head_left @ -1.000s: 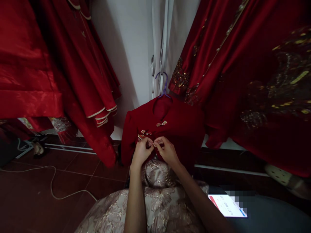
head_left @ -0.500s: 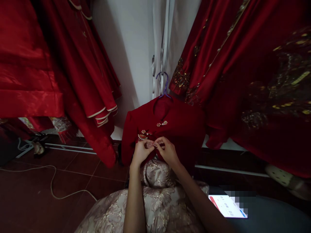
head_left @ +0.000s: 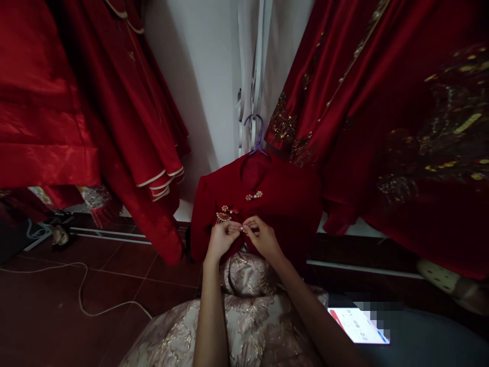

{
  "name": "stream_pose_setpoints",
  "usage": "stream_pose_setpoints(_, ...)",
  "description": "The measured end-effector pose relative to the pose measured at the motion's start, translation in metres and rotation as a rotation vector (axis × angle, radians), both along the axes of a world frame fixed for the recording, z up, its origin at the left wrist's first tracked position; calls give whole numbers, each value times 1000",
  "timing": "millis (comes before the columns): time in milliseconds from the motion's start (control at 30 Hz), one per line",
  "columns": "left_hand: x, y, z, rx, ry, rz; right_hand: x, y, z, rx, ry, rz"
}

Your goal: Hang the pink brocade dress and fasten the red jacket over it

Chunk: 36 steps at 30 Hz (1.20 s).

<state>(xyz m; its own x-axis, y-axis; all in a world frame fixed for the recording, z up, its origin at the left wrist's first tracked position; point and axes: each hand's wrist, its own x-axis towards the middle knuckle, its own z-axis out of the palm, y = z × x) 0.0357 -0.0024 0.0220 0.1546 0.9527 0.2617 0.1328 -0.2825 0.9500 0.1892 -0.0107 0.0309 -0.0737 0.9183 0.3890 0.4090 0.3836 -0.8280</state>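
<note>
We get a dim view, the floor (head_left: 114, 290) dark at lower left. Red clothes (head_left: 36, 76) at upper left catch more light than right-hand clothes (head_left: 428, 219); a soft shadow (head_left: 173, 76) crosses the wall (head_left: 216, 61). The phone (head_left: 355, 326) glares at lower right beside blocky pixels (head_left: 376, 316), and the edges stretch.

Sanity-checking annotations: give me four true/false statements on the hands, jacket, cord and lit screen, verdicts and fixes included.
1. The red jacket is on a purple hanger. True.
2. The hands are spread wide apart. False: the left hand and right hand are close together at the jacket's front.
3. The cord lies right of the hands. False: the pale cord is on the floor, left of them.
4. A lit screen shows right of the right forearm. True.
</note>
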Motion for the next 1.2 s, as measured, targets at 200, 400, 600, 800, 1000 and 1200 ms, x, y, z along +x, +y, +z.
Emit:
stream_pose_setpoints(200,-9,0,4,57,87,156,29,7,8,-113,54,29)
stream_pose_setpoints(400,-15,-8,14,153,222,55,40,2,22,-158,14,-11)
stream_pose_setpoints(600,-9,-8,10,143,318,-13,41,0,18,-135,-226,105)
stream_pose_setpoints(800,-6,-7,8,146,330,2,34,4,-3,-166,-202,145)
stream_pose_setpoints(1000,-6,-7,4,146,335,2,24,9,-16,-183,-129,139)
stream_pose_setpoints(1200,-5,-6,3,99,268,-36,22,11,-20,-223,-27,135)
